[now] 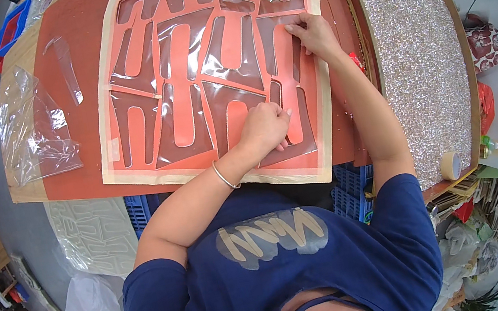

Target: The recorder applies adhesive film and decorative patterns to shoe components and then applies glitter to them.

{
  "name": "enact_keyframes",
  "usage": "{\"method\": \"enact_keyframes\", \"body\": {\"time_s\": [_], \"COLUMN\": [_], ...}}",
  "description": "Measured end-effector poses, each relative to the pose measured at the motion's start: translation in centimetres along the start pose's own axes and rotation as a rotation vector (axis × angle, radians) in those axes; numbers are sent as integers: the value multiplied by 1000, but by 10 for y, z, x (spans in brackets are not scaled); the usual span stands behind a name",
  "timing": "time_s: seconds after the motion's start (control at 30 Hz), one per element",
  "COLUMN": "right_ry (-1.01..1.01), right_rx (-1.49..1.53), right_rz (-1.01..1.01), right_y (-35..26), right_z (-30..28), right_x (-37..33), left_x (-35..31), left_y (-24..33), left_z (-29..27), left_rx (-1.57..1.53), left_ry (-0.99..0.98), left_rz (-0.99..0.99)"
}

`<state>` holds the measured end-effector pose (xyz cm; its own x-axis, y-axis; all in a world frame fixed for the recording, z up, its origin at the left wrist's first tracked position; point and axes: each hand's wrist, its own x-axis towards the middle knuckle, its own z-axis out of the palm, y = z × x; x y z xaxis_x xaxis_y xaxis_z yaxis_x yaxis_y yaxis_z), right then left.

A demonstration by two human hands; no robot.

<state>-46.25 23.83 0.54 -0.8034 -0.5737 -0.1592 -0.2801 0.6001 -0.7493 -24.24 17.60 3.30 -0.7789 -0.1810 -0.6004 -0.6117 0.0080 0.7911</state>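
A coral sheet framed with beige tape [114, 139] lies in front of me, covered by glossy clear film pieces [185, 93] with long rounded openings. On its lower right part, my left hand [265, 127] is closed, fingers curled and fingertips beside a long coral opening [293, 91]. A bracelet [224, 176] circles that wrist. Farther up, my right hand [313, 37] pinches thumb and finger together at the far end of the same opening, near the right tape border. Whatever thin piece either hand may grip is too hard to make out.
Loose clear plastic scraps [36, 136] and a narrow film strip [67, 71] lie left on the reddish-brown board [59, 42]. At right stands a long tray of silvery glitter [421, 52] with a tape roll [450, 165] at its near end. Blue crates [350, 194] show beneath the board.
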Motion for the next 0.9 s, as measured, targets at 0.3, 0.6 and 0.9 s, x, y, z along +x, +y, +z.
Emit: {"method": "enact_keyframes", "body": {"time_s": [0.3, 0.6, 0.9], "right_ry": [67, 7, -169], "right_rx": [-211, -516, -612], "right_rz": [-179, -616, -942], "right_y": [4, -8, 3], "right_z": [3, -7, -14], "right_x": [1, -62, -96], "left_x": [4, 4, 6], "left_y": [-1, 1, -2], "left_z": [0, -1, -2], "left_rx": [-5, -48, -19], "left_ry": [-5, -2, -33], "left_rz": [-3, -44, -38]}}
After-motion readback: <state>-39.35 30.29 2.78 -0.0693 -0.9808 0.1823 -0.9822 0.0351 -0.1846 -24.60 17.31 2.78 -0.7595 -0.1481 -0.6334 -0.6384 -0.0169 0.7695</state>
